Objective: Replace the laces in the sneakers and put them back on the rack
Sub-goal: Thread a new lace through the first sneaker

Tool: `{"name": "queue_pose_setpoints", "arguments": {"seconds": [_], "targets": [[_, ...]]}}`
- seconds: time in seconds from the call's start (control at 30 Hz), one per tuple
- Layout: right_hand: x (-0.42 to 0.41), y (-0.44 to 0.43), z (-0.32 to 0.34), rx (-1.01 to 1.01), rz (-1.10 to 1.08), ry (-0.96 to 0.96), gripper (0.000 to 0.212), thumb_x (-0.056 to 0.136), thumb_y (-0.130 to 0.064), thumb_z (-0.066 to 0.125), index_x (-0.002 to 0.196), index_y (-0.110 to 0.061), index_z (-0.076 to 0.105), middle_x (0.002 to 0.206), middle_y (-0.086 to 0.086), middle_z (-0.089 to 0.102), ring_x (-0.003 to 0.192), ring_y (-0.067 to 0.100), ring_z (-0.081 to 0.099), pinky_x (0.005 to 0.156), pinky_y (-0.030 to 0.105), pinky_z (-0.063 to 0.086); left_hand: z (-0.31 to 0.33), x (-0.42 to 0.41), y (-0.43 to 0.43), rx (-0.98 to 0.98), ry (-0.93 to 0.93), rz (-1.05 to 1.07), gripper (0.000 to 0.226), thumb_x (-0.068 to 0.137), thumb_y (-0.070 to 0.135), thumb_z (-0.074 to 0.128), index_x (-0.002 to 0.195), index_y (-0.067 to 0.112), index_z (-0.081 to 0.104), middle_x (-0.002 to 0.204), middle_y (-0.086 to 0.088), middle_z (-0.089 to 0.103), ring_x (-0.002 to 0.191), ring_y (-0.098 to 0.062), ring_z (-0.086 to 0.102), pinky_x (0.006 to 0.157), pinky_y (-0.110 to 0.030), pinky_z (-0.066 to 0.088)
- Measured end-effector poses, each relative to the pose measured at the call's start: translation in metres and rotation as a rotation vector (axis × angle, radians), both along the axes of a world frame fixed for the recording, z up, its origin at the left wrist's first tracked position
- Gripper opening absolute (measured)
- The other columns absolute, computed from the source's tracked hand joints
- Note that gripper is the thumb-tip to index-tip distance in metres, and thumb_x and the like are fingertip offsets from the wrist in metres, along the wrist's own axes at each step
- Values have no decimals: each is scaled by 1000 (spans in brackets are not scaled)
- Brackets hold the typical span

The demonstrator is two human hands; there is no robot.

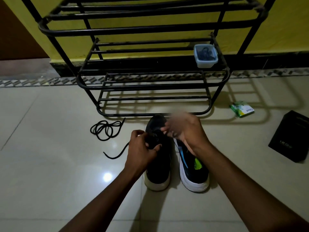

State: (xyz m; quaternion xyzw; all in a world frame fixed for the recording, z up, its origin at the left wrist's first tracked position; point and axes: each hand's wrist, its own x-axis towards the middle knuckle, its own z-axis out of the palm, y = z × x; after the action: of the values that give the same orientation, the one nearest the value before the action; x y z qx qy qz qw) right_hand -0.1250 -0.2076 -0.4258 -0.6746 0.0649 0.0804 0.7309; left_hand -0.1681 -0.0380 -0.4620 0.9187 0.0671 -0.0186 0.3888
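Observation:
Two dark sneakers with white soles stand side by side on the floor in front of the black metal rack. My left hand grips the lacing area of the left sneaker, fingers curled on a black lace that trails left across the tiles. My right hand is blurred above the toe of that shoe, fingers pinched at the lace, though the lace end is hidden. The right sneaker shows a blue stripe and a green patch. A loose coiled black lace lies to the left.
A clear plastic tub with dark contents sits on the rack's middle shelf at the right. A green packet and a black box lie on the tiles to the right. A yellow wall stands behind the rack.

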Motion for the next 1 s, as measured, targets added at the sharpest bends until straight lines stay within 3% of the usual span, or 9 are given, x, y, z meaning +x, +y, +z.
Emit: {"name": "queue_pose_setpoints", "arguments": {"seconds": [0.03, 0.1, 0.2, 0.33, 0.5, 0.63, 0.7, 0.87, 1.0], "targets": [[0, 0, -1, 70, 3, 57, 29, 105, -7, 40, 79, -7, 52, 81, 19, 67, 57, 29, 64, 56, 35, 51, -1, 0, 0, 10, -3, -5, 38, 76, 34, 84, 109, 20, 71, 118, 2, 51, 79, -9, 62, 69, -10, 45], [1, -9, -4, -236, 100, -82, 25, 103, -16, 46, 79, -15, 51, 77, 13, 68, 49, 17, 54, 50, 27, 39, 1, 0, 0, 36, -12, -5, 31, 76, 34, 84, 101, 19, 72, 107, 2, 55, 80, -11, 62, 70, -15, 47], [6, -29, -3, -915, 380, -304, 14, 88, -30, 69, 91, -27, 55, 76, -4, 65, 69, 11, 61, 61, 29, 50, 3, 0, -1, 47, -16, -2, 23, 77, 35, 84, 90, 22, 70, 99, 2, 56, 81, -12, 61, 70, -20, 48], [8, -31, 14, -1218, 678, -295, 15, 87, -34, 71, 100, -27, 73, 94, 1, 67, 93, 19, 61, 81, 36, 54, 0, 0, -1, 64, -12, 10, 25, 76, 39, 84, 78, 26, 63, 97, 1, 56, 79, -10, 58, 65, -16, 44], [9, -23, 28, -1115, 550, -629, 10, 91, -29, 67, 91, -22, 74, 86, -6, 65, 91, 16, 51, 78, 39, 47, 1, 1, -2, 40, 2, 22, 25, 76, 37, 83, 92, 21, 71, 101, 2, 60, 81, -9, 62, 69, -16, 48], [9, -20, 35, -926, 401, -727, 7, 90, -21, 64, 88, -20, 72, 84, -8, 66, 83, 14, 56, 75, 38, 48, 18, 0, -5, -211, -75, -93, 48, 75, 20, 77, 121, 31, 68, 113, 12, 68, 107, -12, 63, 87, -28, 57], [7, -20, 41, -805, 292, -729, 7, 91, -13, 65, 89, -14, 72, 83, -4, 68, 81, 12, 61, 73, 32, 50, 30, 2, -11, -417, -27, -220, 51, 80, 10, 78, 126, 28, 66, 106, 9, 74, 105, -10, 69, 89, -26, 57], [6, -31, 35, -793, 242, -637, 8, 90, -10, 67, 92, -11, 75, 88, 0, 72, 83, 11, 65, 78, 22, 49, 45, 20, -16, -720, -43, -20, 5, 92, 7, 71, 94, 4, 73, 85, -7, 75, 75, -11, 69, 68, -24, 54], [1, -38, 22, -833, 333, -501, 14, 92, -10, 65, 100, -10, 77, 90, 1, 72, 82, 12, 65, 78, 23, 49, 41, 29, 0, -1005, 127, 129, 17, 97, 7, 61, 85, 16, 70, 78, -5, 63, 69, -14, 53, 63, -28, 39]]}}
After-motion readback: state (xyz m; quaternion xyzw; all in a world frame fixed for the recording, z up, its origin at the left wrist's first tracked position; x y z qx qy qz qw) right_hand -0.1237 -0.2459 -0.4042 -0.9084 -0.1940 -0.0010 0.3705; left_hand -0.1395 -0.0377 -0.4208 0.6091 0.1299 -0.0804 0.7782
